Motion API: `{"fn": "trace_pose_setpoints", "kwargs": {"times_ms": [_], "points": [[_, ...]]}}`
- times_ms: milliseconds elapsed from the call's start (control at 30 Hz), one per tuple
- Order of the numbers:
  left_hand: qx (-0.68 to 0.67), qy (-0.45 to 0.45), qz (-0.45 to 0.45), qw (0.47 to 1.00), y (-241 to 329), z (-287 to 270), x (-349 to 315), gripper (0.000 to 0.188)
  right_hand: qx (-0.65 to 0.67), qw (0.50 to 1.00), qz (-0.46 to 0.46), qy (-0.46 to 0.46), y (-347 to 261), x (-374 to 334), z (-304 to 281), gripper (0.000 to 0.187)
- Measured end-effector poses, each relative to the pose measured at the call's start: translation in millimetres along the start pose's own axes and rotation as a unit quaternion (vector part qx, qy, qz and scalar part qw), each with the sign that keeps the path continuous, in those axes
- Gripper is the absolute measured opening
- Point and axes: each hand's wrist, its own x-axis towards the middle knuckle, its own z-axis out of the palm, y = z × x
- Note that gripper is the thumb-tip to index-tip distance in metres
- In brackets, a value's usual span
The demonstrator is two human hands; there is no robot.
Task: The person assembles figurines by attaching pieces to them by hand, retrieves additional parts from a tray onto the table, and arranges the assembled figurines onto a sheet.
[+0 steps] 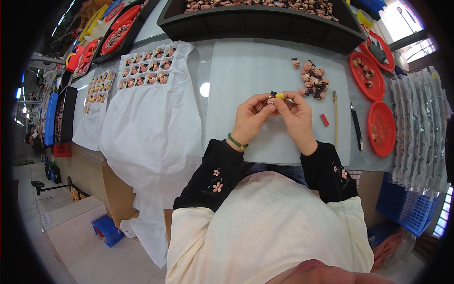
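Over the white sheet (227, 71) on the table, my two hands meet fingertip to fingertip. Between them is a small pink, knobbly figurine (271, 100) with a dark part on top, partly hidden by the fingers. My left hand (252, 116) is closed on its left side, thumb and fingers pinching. Another pink bit shows inside its curled fingers, too small to make out. My right hand (299, 118) pinches the piece from the right, with a yellow finger cover (279, 95) on one fingertip. To the upper right lies a pile of similar pink and black figurines (313, 78).
Right of my hands lie a small red block (324, 119), a thin wooden stick (336, 118) and a dark pen-like tool (356, 128). Beyond are red dishes (381, 128) and hanging clear strips (418, 128). A black tray (255, 26) borders the back; figurines in rows (146, 66) lie left.
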Motion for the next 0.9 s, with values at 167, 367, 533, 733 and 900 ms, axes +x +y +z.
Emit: {"fn": "trace_pose_setpoints", "kwargs": {"times_ms": [167, 367, 533, 733, 900], "points": [[-0.009, 0.016, -0.025, 1.000, -1, -1, 1, 0.024, -0.022, 1.000, 0.001, -0.011, 11, -6, -5, 0.018], [0.021, -0.019, -0.066, 0.997, 0, -5, 0, 0.025, -0.078, 0.993, -0.091, 0.001, 20, -5, -14, 0.024], [0.021, 0.039, -0.027, 0.999, 8, 5, 1, 0.020, -0.090, 0.989, -0.121, 0.004, 24, -5, -13, 0.022], [0.064, 0.079, -0.003, 0.995, 5, 2, 0, 0.016, -0.003, 0.997, -0.001, 0.075, 13, -7, -8, 0.020], [0.068, 0.071, -0.011, 0.995, 7, 1, -1, 0.015, -0.059, 0.991, 0.011, 0.116, 5, -5, -13, 0.023]]}}
